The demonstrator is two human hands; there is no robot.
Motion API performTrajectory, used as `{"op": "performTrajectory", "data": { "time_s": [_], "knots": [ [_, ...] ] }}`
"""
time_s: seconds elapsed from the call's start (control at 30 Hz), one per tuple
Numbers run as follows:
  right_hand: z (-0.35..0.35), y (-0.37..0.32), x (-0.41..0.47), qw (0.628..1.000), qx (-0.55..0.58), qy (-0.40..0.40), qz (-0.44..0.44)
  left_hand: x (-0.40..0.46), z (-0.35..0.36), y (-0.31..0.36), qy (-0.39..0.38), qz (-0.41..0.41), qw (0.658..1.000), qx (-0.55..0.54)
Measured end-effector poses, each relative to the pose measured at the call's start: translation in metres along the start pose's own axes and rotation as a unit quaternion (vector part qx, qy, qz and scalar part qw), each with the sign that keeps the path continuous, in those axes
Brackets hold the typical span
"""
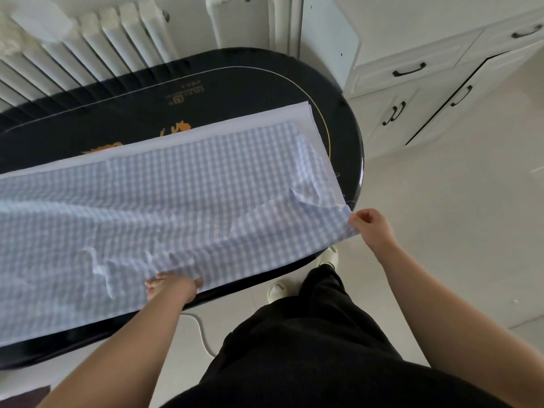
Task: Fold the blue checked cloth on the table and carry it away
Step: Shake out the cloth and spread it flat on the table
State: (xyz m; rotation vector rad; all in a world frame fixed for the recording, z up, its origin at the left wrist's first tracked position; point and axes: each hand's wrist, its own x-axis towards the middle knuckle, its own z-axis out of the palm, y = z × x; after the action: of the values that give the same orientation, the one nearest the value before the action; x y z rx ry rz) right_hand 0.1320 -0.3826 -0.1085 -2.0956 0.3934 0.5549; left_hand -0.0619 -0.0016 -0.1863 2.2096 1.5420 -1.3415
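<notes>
One cloth (pixel 164 207), one table (pixel 241 83) — two hands, left (pixel 173 285), right (pixel 372 226).

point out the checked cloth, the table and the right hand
cloth (pixel 164 201), head view, middle of the checked side
table (pixel 235 89), head view, bare black top
right hand (pixel 371 228), head view, back of the hand

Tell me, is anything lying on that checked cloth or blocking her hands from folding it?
Nothing visible does. Both hands already hold the blue checked cloth: the right hand pinches its corner, the left hand grips the near edge. Nothing lies on it.

thin matt woven cloth (pixel 164 201), creased, on a glossy black lacquered table (pixel 250 81).
</notes>
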Motion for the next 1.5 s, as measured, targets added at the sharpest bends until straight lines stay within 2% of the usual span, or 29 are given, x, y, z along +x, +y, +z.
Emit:
{"op": "performTrajectory", "data": {
  "time_s": [0.07,0.2,0.3,0.4,0.57,0.7,0.77,0.87,0.9,0.97,1.1,1.2,1.27,1.33,1.43,1.5],
  "knots": [
    [-0.005,-0.001,0.001,1.000,0.014,-0.013,-0.002,-0.024,-0.007,0.002,-0.002,-0.009,0.999,-0.041],
    [-0.006,0.002,0.005,0.994,-0.007,-0.099,0.053,-0.058,-0.005,-0.001,0.023,-0.010,0.978,-0.208],
    [0.000,0.005,0.005,0.997,-0.014,-0.048,0.062,-0.072,0.012,-0.007,0.096,0.028,0.956,-0.275],
    [0.006,0.008,0.003,0.996,-0.017,-0.014,0.084,-0.084,0.028,-0.001,0.131,0.081,0.948,-0.277],
    [0.006,0.008,0.003,0.994,-0.048,-0.042,0.087,-0.097,0.036,0.012,0.162,0.162,0.949,-0.214],
    [-0.001,-0.001,0.008,0.988,-0.078,-0.098,0.092,-0.101,0.033,0.016,0.199,0.200,0.939,-0.194],
    [-0.004,-0.010,0.009,0.992,-0.077,-0.092,0.043,-0.105,0.030,0.018,0.217,0.217,0.931,-0.196],
    [-0.007,-0.025,0.004,0.993,-0.091,-0.021,-0.072,-0.112,0.024,0.023,0.232,0.242,0.921,-0.197],
    [-0.007,-0.026,0.001,0.991,-0.100,0.002,-0.093,-0.113,0.022,0.024,0.230,0.249,0.921,-0.190],
    [-0.006,-0.016,0.001,0.987,-0.141,0.008,-0.080,-0.112,0.020,0.025,0.215,0.261,0.925,-0.170],
    [-0.002,0.008,0.009,0.958,-0.273,-0.088,0.007,-0.106,0.020,0.027,0.170,0.265,0.942,-0.117],
    [0.003,0.006,0.017,0.960,-0.266,-0.082,0.030,-0.109,0.016,0.038,0.138,0.241,0.953,-0.121],
    [0.004,0.000,0.021,0.964,-0.263,-0.033,0.033,-0.110,0.011,0.049,0.114,0.220,0.962,-0.115],
    [0.004,-0.018,0.029,0.966,-0.256,0.017,-0.015,-0.111,0.004,0.062,0.086,0.199,0.971,-0.099],
    [0.016,-0.056,0.056,0.970,-0.227,-0.012,-0.089,-0.111,-0.007,0.075,0.045,0.166,0.983,-0.062],
    [0.030,-0.087,0.073,0.972,-0.223,-0.056,-0.047,-0.110,-0.017,0.081,0.014,0.157,0.987,-0.037]
  ]
}}
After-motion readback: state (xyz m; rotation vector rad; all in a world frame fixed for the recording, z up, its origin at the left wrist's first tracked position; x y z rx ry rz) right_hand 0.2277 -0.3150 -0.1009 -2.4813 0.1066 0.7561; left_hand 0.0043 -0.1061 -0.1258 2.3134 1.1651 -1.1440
